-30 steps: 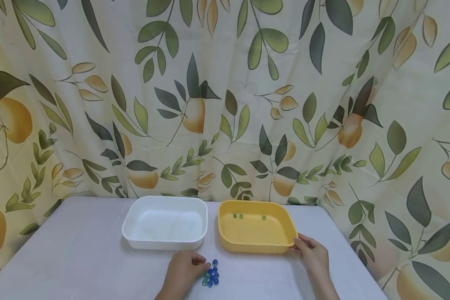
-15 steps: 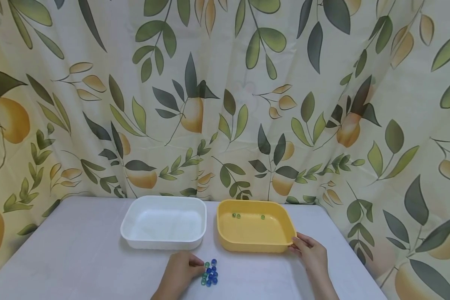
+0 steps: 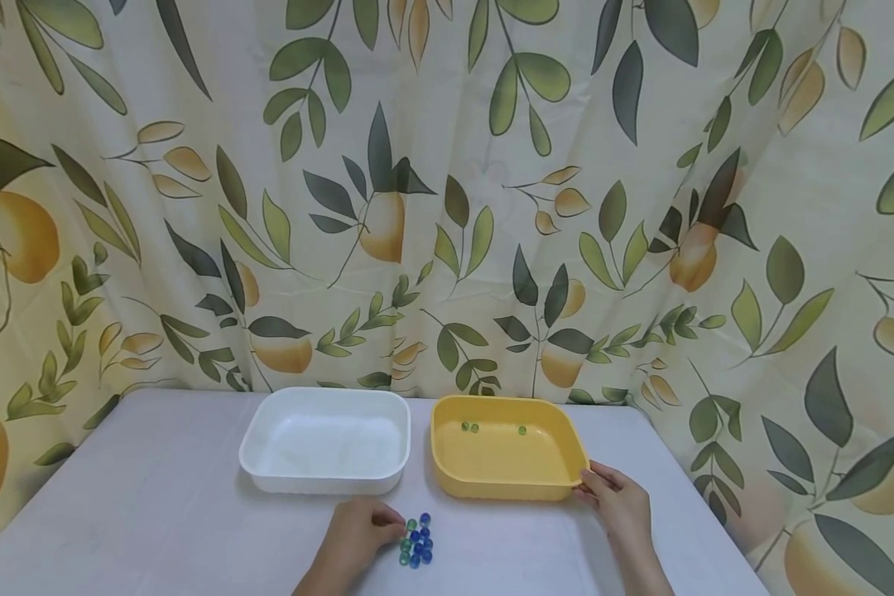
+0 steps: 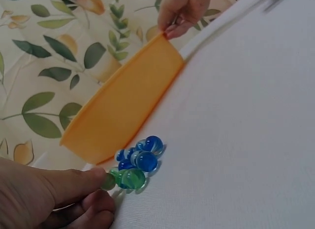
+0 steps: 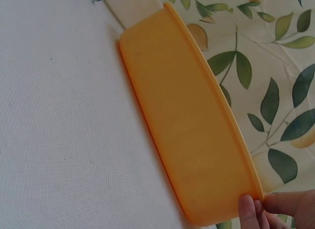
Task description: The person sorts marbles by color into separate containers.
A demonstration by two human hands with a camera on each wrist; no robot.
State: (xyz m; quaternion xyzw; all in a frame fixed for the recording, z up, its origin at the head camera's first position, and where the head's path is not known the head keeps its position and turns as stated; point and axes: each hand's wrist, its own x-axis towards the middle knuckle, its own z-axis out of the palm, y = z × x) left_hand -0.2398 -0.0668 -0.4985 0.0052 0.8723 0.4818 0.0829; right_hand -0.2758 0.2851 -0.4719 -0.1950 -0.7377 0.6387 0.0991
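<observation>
My left hand (image 3: 353, 534) is at the left side of a small cluster of glass marbles on the table. In the left wrist view its thumb and finger pinch a green marble (image 4: 108, 182), partly hidden by the thumb. Beside it sit other green marbles (image 4: 133, 179) and several blue marbles (image 4: 146, 161). My right hand (image 3: 620, 503) grips the near right corner of a yellow tray (image 3: 502, 490); the right wrist view has its thumb and fingers (image 5: 248, 209) on the rim. Three green marbles (image 3: 522, 430) lie inside that tray.
A white tray (image 3: 324, 484) stands left of the yellow one, with a narrow gap between them. Both rest on a table with a white cloth (image 3: 171, 497). Behind hangs a curtain (image 3: 447, 248) printed with leaves and fruit.
My left hand has drawn slightly left from the marbles, uncovering a green one at the upper left of the cluster. My right hand stays on the yellow tray.
</observation>
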